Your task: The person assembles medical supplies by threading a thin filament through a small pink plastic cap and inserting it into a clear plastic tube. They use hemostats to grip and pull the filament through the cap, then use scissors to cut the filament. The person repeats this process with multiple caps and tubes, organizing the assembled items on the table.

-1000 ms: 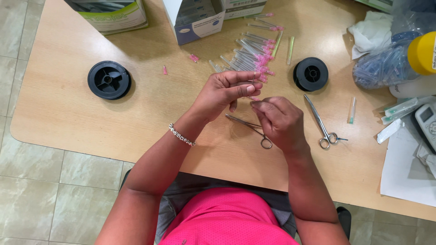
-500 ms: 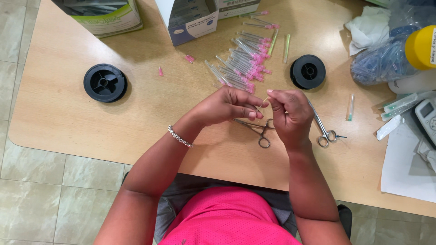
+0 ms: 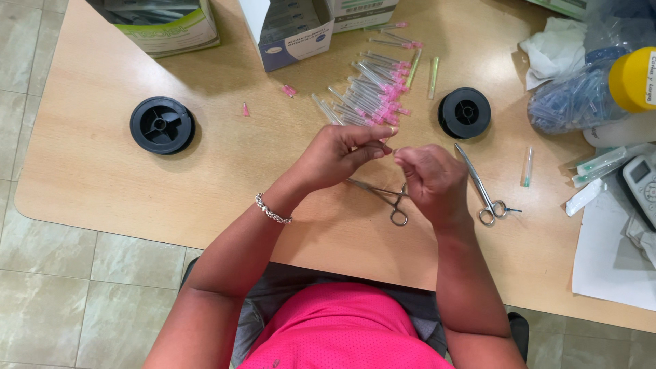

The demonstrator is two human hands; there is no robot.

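Now I see both hands raised over the surface (image 3: 137, 191), left hand (image 3: 338, 158) pinching a small pink-tipped piece, right hand (image 3: 430, 179) closed beside it, fingertips nearly meeting; needles (image 3: 372, 96) lie just beyond, nearer the left; forceps (image 3: 383, 195) below.

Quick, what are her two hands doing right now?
Left hand: fingers pinched together on something too small to make out.
Right hand: curled closed, fingertips pinching; what it holds cannot be told.
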